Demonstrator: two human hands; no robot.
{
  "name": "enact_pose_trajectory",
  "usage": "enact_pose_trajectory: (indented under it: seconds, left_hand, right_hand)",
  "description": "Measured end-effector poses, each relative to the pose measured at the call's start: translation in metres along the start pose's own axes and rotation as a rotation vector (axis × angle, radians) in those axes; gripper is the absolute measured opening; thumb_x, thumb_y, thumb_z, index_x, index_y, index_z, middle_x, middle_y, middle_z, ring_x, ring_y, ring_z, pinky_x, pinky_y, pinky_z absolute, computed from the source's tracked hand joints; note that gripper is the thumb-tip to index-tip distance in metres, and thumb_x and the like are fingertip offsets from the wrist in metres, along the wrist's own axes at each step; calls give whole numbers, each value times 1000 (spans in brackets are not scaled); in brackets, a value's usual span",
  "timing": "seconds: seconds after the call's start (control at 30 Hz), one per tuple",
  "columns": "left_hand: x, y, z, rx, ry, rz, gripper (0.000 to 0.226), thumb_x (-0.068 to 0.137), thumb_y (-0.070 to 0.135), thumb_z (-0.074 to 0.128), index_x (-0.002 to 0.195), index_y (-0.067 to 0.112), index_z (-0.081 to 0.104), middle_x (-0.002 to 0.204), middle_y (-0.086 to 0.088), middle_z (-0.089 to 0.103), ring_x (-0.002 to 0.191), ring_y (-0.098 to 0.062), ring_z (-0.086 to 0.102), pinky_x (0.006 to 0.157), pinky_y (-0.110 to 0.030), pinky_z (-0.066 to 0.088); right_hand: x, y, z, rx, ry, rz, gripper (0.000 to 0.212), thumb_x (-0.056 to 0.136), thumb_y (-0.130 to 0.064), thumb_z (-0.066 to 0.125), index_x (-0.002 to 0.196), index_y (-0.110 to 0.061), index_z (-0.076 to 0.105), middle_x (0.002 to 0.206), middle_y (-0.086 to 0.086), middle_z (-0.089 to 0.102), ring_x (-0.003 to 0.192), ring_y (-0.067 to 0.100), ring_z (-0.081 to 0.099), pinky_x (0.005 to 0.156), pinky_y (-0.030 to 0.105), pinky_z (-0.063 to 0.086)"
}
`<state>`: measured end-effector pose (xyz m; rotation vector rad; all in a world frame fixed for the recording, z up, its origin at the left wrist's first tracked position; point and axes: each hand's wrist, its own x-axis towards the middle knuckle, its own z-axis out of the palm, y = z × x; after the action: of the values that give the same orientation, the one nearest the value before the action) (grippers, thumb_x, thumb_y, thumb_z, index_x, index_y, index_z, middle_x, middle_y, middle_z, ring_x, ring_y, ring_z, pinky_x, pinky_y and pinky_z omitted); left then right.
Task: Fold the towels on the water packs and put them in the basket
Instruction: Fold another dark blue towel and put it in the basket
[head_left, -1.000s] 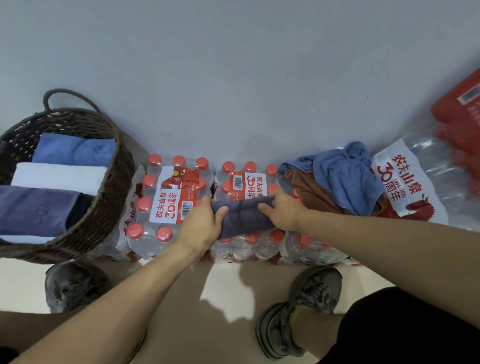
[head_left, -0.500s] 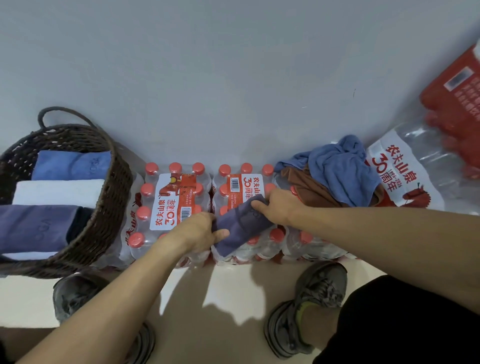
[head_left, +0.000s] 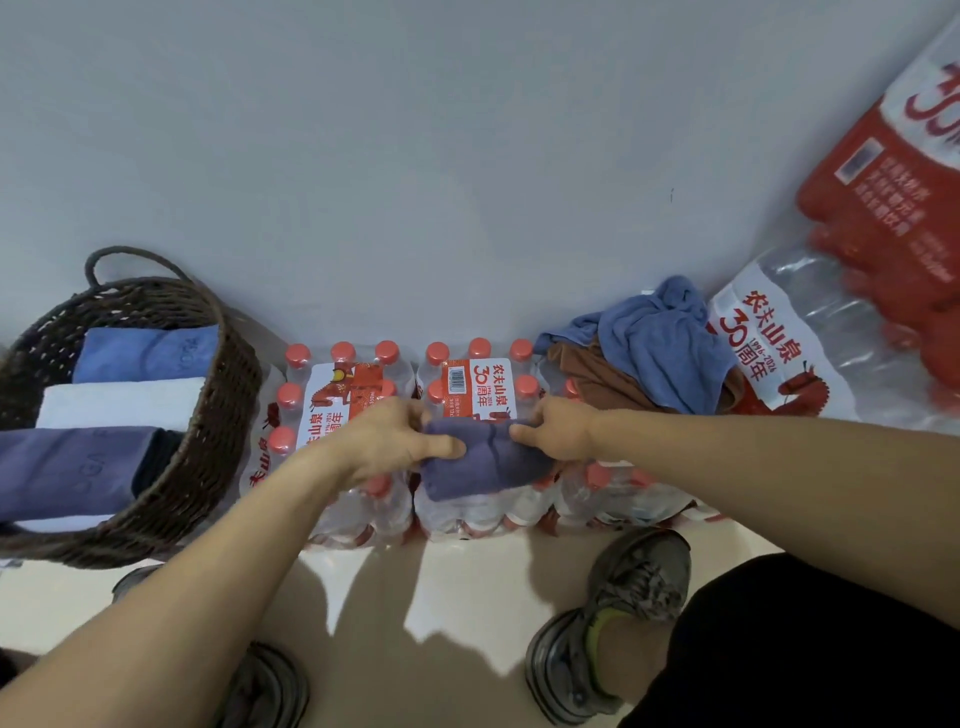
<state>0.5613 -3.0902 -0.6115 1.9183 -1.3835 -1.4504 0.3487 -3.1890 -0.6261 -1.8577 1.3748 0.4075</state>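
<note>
- Both hands clamp the folded purple towel (head_left: 480, 465) at its ends: the left hand (head_left: 387, 441) has its thumb on top and fingers curled round the left end, the right hand (head_left: 558, 431) pinches the right end.
- Towel lies across the water packs (head_left: 467, 395), over the near bottles of the middle pack, just right of the basket (head_left: 218, 415).
- Half a second ago the bundle sat tilted, its right end raised toward the wall; now it lies level again and squared between the hands. I judge the last fold is finished and the lift to the basket comes next.
- Basket already holds three folded towels side by side, blue, white and purple, with room near its right wall.
- A blue towel (head_left: 660, 343) and a brown towel (head_left: 597, 379) lie crumpled on the right-hand pack, so folding work is left.
- Purple towel looks soft, matte and thick, a compact oblong with rounded edges.
- Packs are clear shrink-wrapped bottles with red caps, a bumpy, glossy surface.
- Basket is dark woven wicker, rounded, with a loop handle at the far rim.
</note>
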Motion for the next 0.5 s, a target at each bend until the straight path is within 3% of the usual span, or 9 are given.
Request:
enact_pose_trajectory:
  seconds: [0.07, 0.13, 0.17, 0.23, 0.3, 0.4, 0.5]
  left_hand:
    - [-1, 23, -11, -74, 57, 91, 29, 75, 28, 83, 81, 8, 62, 61, 8, 66, 58, -6, 61, 53, -19, 47]
    - [-4, 49, -24, 37, 102, 169, 29, 75, 28, 84, 85, 13, 62, 62, 9, 66, 55, -5, 58, 51, -15, 44]
    - [-6, 61, -32, 175, 116, 217, 29, 75, 30, 83, 90, 16, 63, 68, 8, 68, 57, -6, 59, 53, -14, 43]
    - [-16, 86, -48, 494, 129, 327, 28, 81, 35, 78, 102, 24, 63, 80, 9, 68, 67, -6, 60, 60, -14, 43]
    - [-30, 106, -59, 624, 81, 438, 26, 88, 32, 69, 113, 30, 62, 95, 12, 67, 84, -8, 63, 73, -19, 47]
    - [-56, 124, -67, 613, -13, 540, 21, 97, 26, 57, 118, 29, 59, 106, 15, 67, 98, -5, 62, 86, -27, 51]
    - [-78, 126, -76, 486, 11, 577, 18, 100, 34, 47, 112, 27, 59, 102, 11, 68, 96, -7, 63, 84, -32, 52]
  right_hand:
    - [-5, -3, -5, 187, -95, -7, 31, 100, -33, 52, 72, -22, 47, 67, 2, 56, 60, 18, 58, 49, 23, 44]
    - [-14, -6, -15, 261, -133, -41, 11, 92, -19, 64, 92, -17, 53, 84, 6, 61, 76, 23, 62, 60, 30, 53]
    - [-18, -9, -20, 266, -142, -87, 35, 85, -16, 71, 114, -15, 51, 103, 6, 60, 93, 24, 62, 74, 35, 56]
    - [-28, -17, -29, 275, -120, -240, 93, 74, -19, 83, 148, -22, 25, 138, 1, 45, 122, 20, 52, 99, 38, 50]
    - [-45, -37, -35, 333, -44, -492, 107, 68, -25, 90, 150, -26, 21, 144, -7, 40, 126, 12, 50, 101, 30, 49]
    - [-62, -68, -37, 419, 72, -825, 82, 71, -16, 89, 138, -19, 41, 128, -10, 56, 120, 7, 57, 96, 23, 50]
    - [-77, -88, -38, 459, 142, -826, 44, 74, -32, 85, 111, -25, 61, 98, -13, 70, 97, -2, 66, 77, 13, 53]
